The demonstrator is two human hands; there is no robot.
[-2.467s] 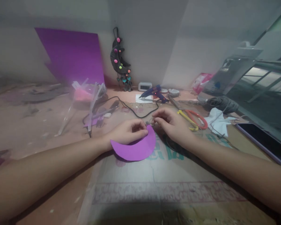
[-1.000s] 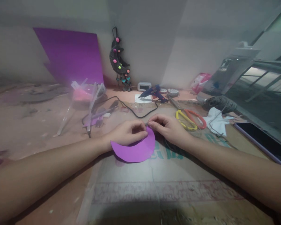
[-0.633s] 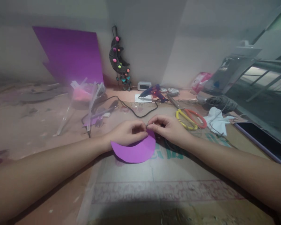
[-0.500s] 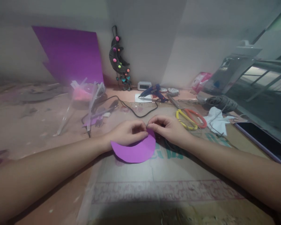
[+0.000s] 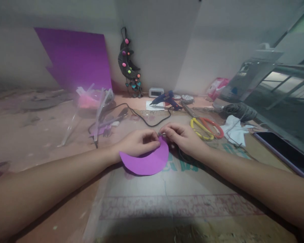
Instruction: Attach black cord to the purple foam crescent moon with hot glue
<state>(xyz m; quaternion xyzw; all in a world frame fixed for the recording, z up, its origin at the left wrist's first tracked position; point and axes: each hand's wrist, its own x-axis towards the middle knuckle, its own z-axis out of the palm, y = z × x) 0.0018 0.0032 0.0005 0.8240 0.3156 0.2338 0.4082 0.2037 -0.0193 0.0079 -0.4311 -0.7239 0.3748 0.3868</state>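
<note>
One purple crescent (image 5: 150,163), top seemingly in left grip (image 5: 135,143).

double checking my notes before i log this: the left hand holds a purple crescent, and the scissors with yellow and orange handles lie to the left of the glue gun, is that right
Not quite: the scissors lie to the right of the glue gun, as the head view shows. The rest stands: the left hand holds the purple crescent.

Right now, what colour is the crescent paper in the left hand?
The paper is purple, clearest in the head view.
</note>
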